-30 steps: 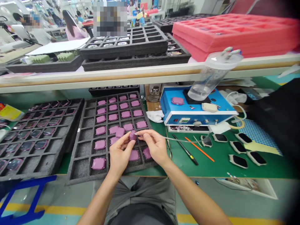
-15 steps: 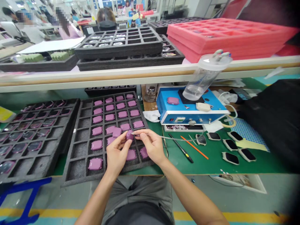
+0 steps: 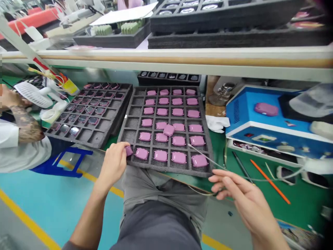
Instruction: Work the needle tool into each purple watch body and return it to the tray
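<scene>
My left hand (image 3: pixel 114 162) is closed on a purple watch case (image 3: pixel 128 150) at the near left corner of the black foam tray (image 3: pixel 132 133). My fingers hide part of that case. Rows of similar purple watch cases (image 3: pixel 160 155) sit in the tray's compartments; one loose case (image 3: pixel 169 130) lies tilted across its neighbours. My right hand (image 3: pixel 238 194) hovers off the tray's near right corner, fingers apart. A thin clear tube (image 3: pixel 208 158) passes just beyond those fingers, its pale tip over the tray's right side.
Left of this tray stands another foam tray (image 3: pixel 105 130) with dark-glass watch pieces. A co-worker's tattooed arm (image 3: pixel 27 121) and a white fan (image 3: pixel 33 94) are further left. On the right are a blue machine (image 3: pixel 241 107), an orange stick (image 3: pixel 270 182) and a black pen (image 3: pixel 240 163). A shelf (image 3: pixel 182 64) spans above.
The view has swung left. My left hand has carried a purple case to the tray's near left corner. My right hand has drawn away to the right and let go of the tube.
</scene>
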A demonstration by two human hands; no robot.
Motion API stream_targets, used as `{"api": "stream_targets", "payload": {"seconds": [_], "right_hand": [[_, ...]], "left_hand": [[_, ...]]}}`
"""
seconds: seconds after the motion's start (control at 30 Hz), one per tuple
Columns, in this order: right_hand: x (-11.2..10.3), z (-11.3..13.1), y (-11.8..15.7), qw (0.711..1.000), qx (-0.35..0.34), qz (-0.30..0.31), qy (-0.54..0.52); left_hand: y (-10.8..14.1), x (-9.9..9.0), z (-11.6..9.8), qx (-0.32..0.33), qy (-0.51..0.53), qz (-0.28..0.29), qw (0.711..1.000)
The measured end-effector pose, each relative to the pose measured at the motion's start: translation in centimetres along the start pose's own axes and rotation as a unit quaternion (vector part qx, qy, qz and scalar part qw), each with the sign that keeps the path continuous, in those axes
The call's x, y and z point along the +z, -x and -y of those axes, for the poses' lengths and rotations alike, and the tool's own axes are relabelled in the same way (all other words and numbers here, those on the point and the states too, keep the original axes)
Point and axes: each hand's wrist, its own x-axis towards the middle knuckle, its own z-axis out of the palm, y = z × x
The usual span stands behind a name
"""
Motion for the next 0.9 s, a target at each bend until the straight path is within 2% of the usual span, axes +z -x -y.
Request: {"api": "stream_targets", "payload": {"seconds": [0.17, 0.27, 0.33, 0.37, 0.43, 0.5, 0.53, 0.63, 0.7, 0.77, 0.83, 0.9], "right_hand": [[1.0, 1.7, 1.4, 0.997, -0.013, 0.017, 0.076], [1.9, 2.3, 2.0, 0.995, -0.025, 0.004, 0.098], [2.2, 2.5, 2.5, 0.994, -0.022, -0.005, 0.108], [2.3, 2.5, 2.8, 0.994, -0.022, -0.012, 0.11], [2.2, 2.5, 3.5, 0.993, -0.024, -0.032, 0.109], [2.2, 2.3, 4.6, 0.992, -0.03, -0.055, 0.106], [2.1, 2.0, 5.2, 0.992, -0.033, -0.064, 0.105], [1.4, 0.6, 6.9, 0.988, -0.041, -0.09, 0.115], [0.1, -0.4, 7.5, 0.978, -0.05, -0.131, 0.158], [-1.9, -1.0, 7.0, 0.948, -0.053, -0.198, 0.243], [-4.2, -0.9, 5.6, 0.905, -0.043, -0.27, 0.327], [-6.3, -0.3, 3.3, 0.874, -0.034, -0.318, 0.366]], "left_hand": [[0.8, 1.0, 0.6, 0.029, -0.028, -0.023, 0.999], [1.6, 1.4, 1.0, 0.034, -0.013, -0.095, 0.995], [1.0, 1.6, 0.5, 0.04, 0.009, -0.152, 0.987], [0.2, 1.7, -0.3, 0.052, 0.02, -0.164, 0.985], [-2.5, 2.1, -2.8, 0.094, 0.032, -0.122, 0.988], [-6.0, 2.6, -6.3, 0.142, 0.014, -0.004, 0.99], [-7.8, 3.0, -8.1, 0.138, 0.0, 0.045, 0.989], [-11.8, 4.3, -12.0, 0.148, 0.014, 0.082, 0.986], [-13.2, 4.9, -12.8, 0.158, 0.04, 0.086, 0.983], [-13.9, 4.9, -12.6, 0.166, 0.077, 0.083, 0.98], [-13.9, 4.3, -12.1, 0.165, 0.127, 0.07, 0.976], [-13.2, 3.6, -11.6, 0.16, 0.176, 0.052, 0.97]]}}
